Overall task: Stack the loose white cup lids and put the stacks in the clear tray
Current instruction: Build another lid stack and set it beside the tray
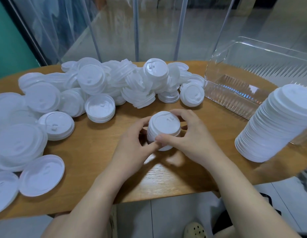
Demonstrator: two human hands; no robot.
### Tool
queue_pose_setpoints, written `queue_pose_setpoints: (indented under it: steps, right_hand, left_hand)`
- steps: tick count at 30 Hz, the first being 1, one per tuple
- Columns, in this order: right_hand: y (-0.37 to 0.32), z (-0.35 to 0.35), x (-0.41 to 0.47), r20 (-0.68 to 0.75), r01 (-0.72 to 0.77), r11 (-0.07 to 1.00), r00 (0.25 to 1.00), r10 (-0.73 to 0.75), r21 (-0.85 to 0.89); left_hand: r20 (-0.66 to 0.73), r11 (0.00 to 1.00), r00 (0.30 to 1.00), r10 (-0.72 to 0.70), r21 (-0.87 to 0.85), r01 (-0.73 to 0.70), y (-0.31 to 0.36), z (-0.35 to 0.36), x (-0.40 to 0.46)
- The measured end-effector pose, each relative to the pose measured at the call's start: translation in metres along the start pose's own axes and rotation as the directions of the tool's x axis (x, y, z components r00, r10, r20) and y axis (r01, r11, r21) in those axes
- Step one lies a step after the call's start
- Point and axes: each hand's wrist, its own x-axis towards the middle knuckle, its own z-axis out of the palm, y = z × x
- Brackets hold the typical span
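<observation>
A short stack of white cup lids (164, 127) stands on the wooden table (97, 152) near the front middle. My left hand (132, 145) grips its left side with curled fingers, and my right hand (188, 136) grips its right side, both thumbs meeting at the front. A large heap of loose white lids (101, 85) spreads over the table's back and left. A tall stack of lids (273, 122) leans at the right, against the clear tray (235, 95).
The clear tray stands at the back right, holding nothing that I can see. Loose lids (41, 174) lie near the table's left front edge. Glass panels and a green wall rise behind the table. A foot in a pale clog (195, 229) shows below the table's edge.
</observation>
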Motion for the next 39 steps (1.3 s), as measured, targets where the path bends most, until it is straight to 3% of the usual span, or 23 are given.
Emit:
queue_pose_setpoints:
  steps: [16, 19, 22, 24, 28, 39]
  right_hand:
    - [0.004, -0.003, 0.008, 0.020, -0.036, 0.998, 0.999, 0.035, 0.045]
    - [0.018, -0.014, 0.028, -0.223, -0.127, 0.985, 0.963, 0.151, 0.120]
    - [0.039, -0.026, 0.051, -0.430, -0.261, 0.965, 0.867, 0.250, 0.034]
    - [0.051, -0.027, 0.062, -0.458, -0.328, 0.943, 0.848, 0.265, -0.061]
    - [0.064, -0.021, 0.080, -0.510, -0.305, 0.939, 0.840, 0.185, -0.162]
    - [0.065, -0.016, 0.089, -0.548, -0.239, 0.948, 0.832, 0.090, -0.208]
  left_hand:
    - [-0.005, 1.000, 1.000, 0.002, -0.029, -0.002, -0.001, 0.004, 0.003]
    - [-0.018, 1.000, 1.000, 0.010, 0.000, -0.010, -0.002, 0.004, 0.004]
    - [-0.035, 1.000, 0.999, -0.003, 0.022, 0.004, -0.004, 0.005, 0.005]
    - [-0.053, 0.999, 0.999, -0.002, 0.032, 0.004, -0.005, 0.007, 0.007]
    - [-0.080, 1.000, 0.997, -0.007, 0.021, 0.009, -0.005, 0.009, 0.010]
    - [-0.046, 1.000, 0.999, 0.008, 0.014, -0.007, -0.001, 0.007, 0.011]
